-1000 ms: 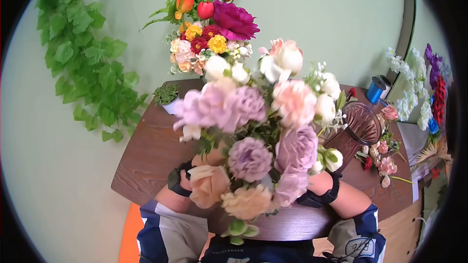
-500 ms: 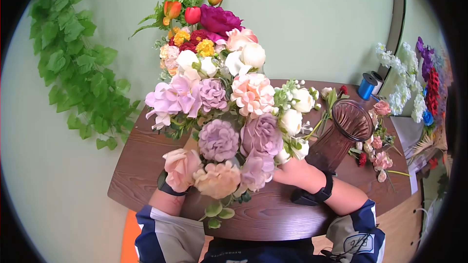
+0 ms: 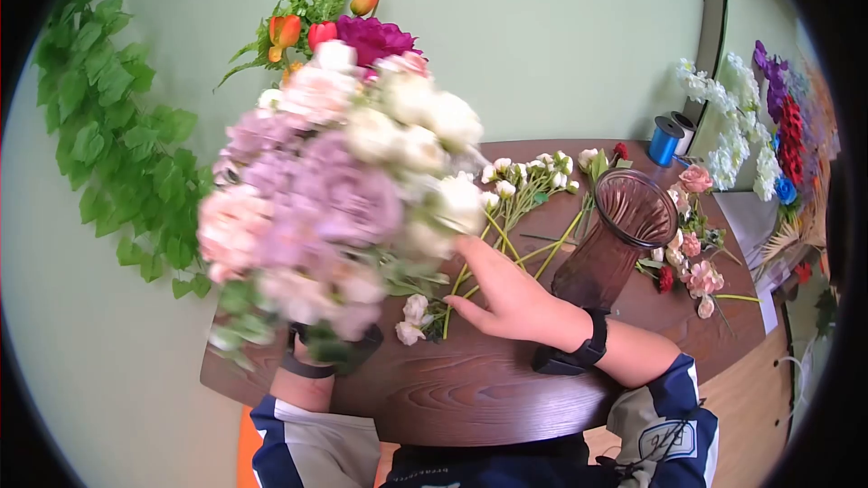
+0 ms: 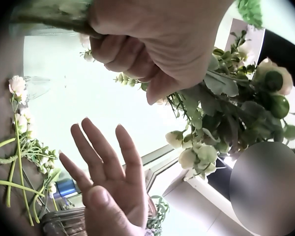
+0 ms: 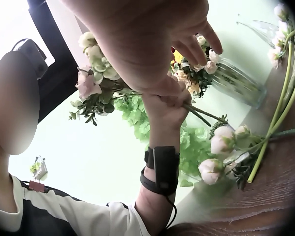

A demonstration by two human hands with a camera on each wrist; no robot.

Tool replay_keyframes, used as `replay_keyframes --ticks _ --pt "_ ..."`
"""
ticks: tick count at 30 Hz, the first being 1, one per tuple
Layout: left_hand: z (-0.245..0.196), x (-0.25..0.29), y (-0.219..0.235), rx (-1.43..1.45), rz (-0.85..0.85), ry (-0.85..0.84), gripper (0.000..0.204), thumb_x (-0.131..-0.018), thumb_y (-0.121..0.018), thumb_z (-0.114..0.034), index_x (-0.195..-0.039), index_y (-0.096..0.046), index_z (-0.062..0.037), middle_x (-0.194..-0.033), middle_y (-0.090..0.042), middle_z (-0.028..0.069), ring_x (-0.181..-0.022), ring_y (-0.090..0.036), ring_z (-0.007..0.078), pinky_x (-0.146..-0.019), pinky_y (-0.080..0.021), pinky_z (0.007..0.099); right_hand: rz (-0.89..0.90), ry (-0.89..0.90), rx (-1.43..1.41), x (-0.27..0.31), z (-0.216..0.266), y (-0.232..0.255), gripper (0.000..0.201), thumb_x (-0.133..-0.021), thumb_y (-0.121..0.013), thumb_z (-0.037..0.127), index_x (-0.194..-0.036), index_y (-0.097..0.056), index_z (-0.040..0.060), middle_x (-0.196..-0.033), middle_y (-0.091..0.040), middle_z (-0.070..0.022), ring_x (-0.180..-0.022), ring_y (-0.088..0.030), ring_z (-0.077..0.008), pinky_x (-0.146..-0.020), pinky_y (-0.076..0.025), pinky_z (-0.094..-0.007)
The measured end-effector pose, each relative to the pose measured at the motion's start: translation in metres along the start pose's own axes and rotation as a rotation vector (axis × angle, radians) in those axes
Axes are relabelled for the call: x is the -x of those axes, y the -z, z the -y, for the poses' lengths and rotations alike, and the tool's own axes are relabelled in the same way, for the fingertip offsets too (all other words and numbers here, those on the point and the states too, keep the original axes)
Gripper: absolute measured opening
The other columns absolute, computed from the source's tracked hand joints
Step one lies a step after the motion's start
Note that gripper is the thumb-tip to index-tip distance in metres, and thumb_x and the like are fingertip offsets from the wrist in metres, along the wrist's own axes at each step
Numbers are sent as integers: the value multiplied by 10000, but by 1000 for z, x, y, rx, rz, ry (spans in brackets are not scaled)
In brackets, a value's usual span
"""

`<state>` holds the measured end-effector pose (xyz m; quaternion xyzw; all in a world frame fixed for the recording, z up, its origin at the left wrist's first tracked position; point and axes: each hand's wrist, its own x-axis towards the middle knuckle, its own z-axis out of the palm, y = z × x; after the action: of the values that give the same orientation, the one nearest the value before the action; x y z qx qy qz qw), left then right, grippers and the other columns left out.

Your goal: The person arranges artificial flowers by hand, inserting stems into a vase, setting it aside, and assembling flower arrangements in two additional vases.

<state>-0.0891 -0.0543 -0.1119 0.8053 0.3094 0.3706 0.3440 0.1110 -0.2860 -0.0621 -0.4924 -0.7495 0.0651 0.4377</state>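
Observation:
A large bouquet (image 3: 339, 190) of lilac, pink and white flowers, blurred, fills the left half of the head view. My left hand (image 4: 157, 46) grips its stems with curled fingers; the blooms hide that hand in the head view, leaving the strapped wrist visible below. My right hand (image 3: 497, 294) is just right of the bouquet, its index finger overlapping the white blooms. In the left wrist view the fingers of that hand are straight and spread, with nothing in them. A purple ribbed glass vase (image 3: 588, 271) stands on the table right of my right hand.
Loose white-flowered stems (image 3: 524, 194) lie on the brown table (image 3: 425, 407) behind my right hand. Pink flowers (image 3: 703, 280) lie beyond the vase, near the blue spool (image 3: 665, 140). Tulips (image 3: 285, 32) rise behind the bouquet, and green ivy (image 3: 108, 126) hangs on the left wall.
The bouquet has moved left and turned, uncovering loose stems on the table. My right hand has come away from the bouquet's side and spread its fingers. The head view has shifted somewhat.

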Motion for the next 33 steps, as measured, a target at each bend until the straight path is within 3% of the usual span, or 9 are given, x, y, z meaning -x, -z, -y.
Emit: replay_keyframes --ticks 2,4,9,12,18,23,28,31,33 --pt "9 4 -3 -87 -27 29 237 -930 -482 -262 -748 -449 -114 -545 -369 -47 -471 -340 66 -442 -264 193 -13 49 1 -1 -3 0 585 -753 -663 81 -1253 -374 -13 -1133 -508 -230 -1019 -515 -401 -870 -432 -429" --pt "-114 14 -5 1083 333 -36 364 -964 -422 -285 -647 -321 -139 -483 -217 -66 -422 -176 57 -408 -139 236 145 -40 54 3 -7 -2 575 -751 -672 92 -1237 -385 -16 -1120 -520 -217 -1000 -531 -397 -848 -443 -430" --pt "-122 11 11 1150 244 5 411 -993 -362 -282 -610 -296 -148 -459 -204 -65 -382 -145 64 -385 -137 239 222 -30 27 7 -20 -17 620 -724 -700 106 -1258 -397 14 -1148 -526 -195 -1026 -533 -379 -855 -449 -422" --pt "-121 11 13 1136 218 22 410 -992 -371 -268 -607 -297 -148 -459 -203 -63 -383 -146 64 -385 -137 239 377 199 -38 14 -27 -29 678 -690 -721 96 -1288 -402 75 -1173 -530 -153 -1070 -521 -350 -877 -440 -421" --pt "-126 15 12 1081 185 5 373 -982 -399 -221 -627 -323 -137 -484 -228 -56 -407 -195 56 -401 -162 225 613 -180 0 11 -27 -27 697 -654 -704 52 -1272 -384 98 -1058 -584 -167 -990 -567 -354 -796 -464 -447" --pt "-124 13 13 976 141 -18 267 -934 -451 -103 -678 -374 -119 -498 -234 -64 -412 -208 45 -402 -169 207 409 -140 114 11 -39 -27 520 -686 -619 5 -1175 -468 94 -752 -596 -169 -742 -590 -386 -650 -457 -465" --pt "-122 12 12 985 129 54 256 -843 -519 -35 -651 -370 -115 -493 -234 -66 -402 -213 44 -394 -161 204 140 -168 87 2 -35 -17 517 -728 -598 -83 -1203 -499 94 -900 -633 -139 -805 -630 -326 -688 -512 -378" --pt "-125 13 10 948 76 55 256 -833 -527 -33 -650 -367 -114 -498 -242 -63 -403 -213 45 -392 -162 206 -227 -93 -7 -3 -33 -14 562 -734 -587 -57 -1253 -465 120 -944 -630 -197 -803 -630 -363 -680 -517 -387" --pt "-120 13 8 929 29 58 246 -834 -530 -37 -661 -370 -110 -502 -250 -58 -407 -222 46 -395 -166 204 -453 -70 -81 -6 -19 -1 518 -770 -583 -82 -1253 -461 61 -1028 -625 -162 -892 -646 -245 -757 -514 -314"
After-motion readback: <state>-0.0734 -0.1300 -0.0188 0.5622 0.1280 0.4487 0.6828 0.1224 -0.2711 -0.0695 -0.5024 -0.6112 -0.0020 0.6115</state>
